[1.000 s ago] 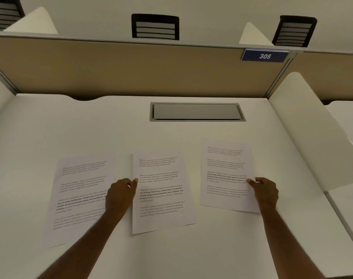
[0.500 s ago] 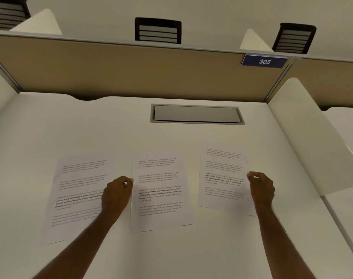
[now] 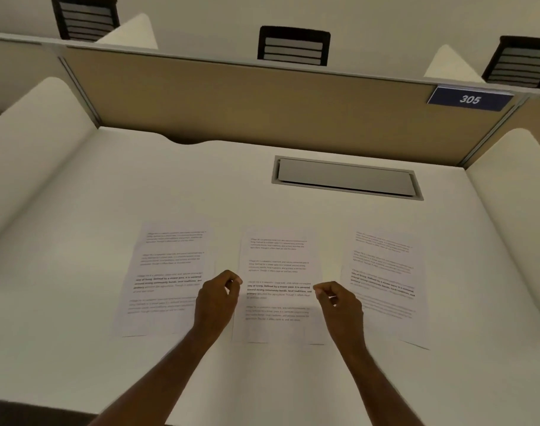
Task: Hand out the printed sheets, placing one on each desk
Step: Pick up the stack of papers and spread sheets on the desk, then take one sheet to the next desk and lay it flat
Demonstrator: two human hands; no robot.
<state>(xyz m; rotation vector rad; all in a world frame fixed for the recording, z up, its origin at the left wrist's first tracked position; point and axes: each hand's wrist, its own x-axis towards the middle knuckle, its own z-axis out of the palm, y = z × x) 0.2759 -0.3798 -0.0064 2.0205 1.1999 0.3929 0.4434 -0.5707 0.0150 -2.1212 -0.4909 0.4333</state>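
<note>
On the white desk [image 3: 78, 210] lie three printed sheets [image 3: 170, 278] — each hand [image 3: 216, 299] pinches the middle sheet [image 3: 278, 272].

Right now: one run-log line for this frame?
desk 305 | three sheets flat | left hand, right hand at middle sheet edges, fingers curled | grip unclear | no sheet lifted

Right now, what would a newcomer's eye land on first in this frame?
Three printed sheets lie side by side on the white desk: left sheet, middle sheet, right sheet. The left hand and right hand pinch at the middle sheet's side edges. A blue 305 sign hangs on the tan partition, upper right.
</note>
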